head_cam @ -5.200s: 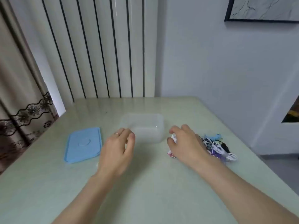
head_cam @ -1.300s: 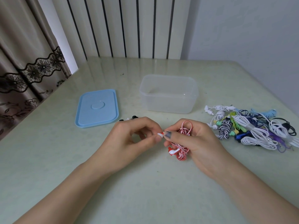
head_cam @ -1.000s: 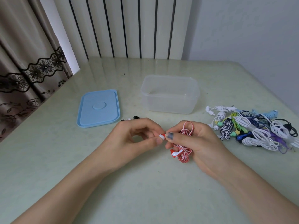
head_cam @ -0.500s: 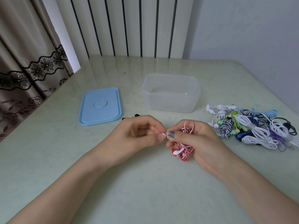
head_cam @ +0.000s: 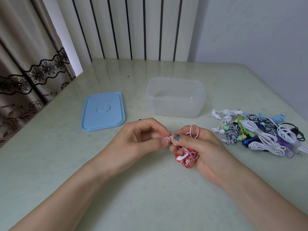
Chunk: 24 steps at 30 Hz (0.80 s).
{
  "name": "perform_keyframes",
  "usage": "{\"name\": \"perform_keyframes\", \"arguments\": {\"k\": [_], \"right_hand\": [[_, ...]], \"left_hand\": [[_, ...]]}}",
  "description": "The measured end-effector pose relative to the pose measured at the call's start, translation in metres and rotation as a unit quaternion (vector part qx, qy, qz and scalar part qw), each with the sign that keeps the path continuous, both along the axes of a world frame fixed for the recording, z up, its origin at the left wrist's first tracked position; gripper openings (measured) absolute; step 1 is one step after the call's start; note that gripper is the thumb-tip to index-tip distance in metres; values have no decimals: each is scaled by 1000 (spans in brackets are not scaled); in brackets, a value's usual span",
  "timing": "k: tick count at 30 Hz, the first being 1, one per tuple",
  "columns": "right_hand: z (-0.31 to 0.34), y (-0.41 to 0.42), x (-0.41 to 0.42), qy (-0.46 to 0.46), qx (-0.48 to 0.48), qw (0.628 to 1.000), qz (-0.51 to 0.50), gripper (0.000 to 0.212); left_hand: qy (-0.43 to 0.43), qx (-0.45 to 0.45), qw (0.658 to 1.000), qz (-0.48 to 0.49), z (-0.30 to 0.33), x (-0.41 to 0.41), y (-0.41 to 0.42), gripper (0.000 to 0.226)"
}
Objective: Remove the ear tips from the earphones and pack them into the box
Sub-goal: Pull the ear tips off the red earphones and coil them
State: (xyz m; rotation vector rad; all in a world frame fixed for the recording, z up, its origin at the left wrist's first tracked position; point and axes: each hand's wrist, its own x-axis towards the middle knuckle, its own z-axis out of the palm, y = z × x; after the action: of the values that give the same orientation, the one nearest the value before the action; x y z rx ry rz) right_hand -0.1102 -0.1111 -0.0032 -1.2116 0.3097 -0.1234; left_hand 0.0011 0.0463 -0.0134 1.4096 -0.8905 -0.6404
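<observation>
My right hand (head_cam: pixel 198 147) grips a coiled red-and-white earphone set (head_cam: pixel 188 155) just above the table, its thumb and forefinger pinching one earbud. My left hand (head_cam: pixel 141 142) pinches the tip of that same earbud (head_cam: pixel 169 137), thumb against forefinger, right where the two hands meet. The second earbud, white with a red tip (head_cam: pixel 179 158), hangs under my right palm. The clear plastic box (head_cam: pixel 175 107) stands open behind my hands and looks empty.
A light blue lid (head_cam: pixel 103 110) lies flat left of the box. A pile of several bundled earphones (head_cam: pixel 260 132) in white, green, blue and black lies at the right. A small dark item (head_cam: pixel 139 120) peeks out behind my left hand. A curtain hangs past the table's left edge.
Five seconds ago my right hand reached into the pile; now it holds the red-and-white earphones. Over the last second both hands stayed pinched together on the earbud, barely shifting.
</observation>
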Motion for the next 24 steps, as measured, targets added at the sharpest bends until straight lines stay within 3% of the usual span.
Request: {"name": "perform_keyframes", "arguments": {"k": [7,13,24], "right_hand": [[1,5,2,34,32,999,13,8],[0,7,2,48,98,994,6,10],[1,10,1,26,169,985,10,10]], "left_hand": [[16,-73,997,15,1,-1,-3,13],[-154,-94,981,72,-4,-6,-3,2],[-252,-100,953,138,-9,-8,-5,11]]}}
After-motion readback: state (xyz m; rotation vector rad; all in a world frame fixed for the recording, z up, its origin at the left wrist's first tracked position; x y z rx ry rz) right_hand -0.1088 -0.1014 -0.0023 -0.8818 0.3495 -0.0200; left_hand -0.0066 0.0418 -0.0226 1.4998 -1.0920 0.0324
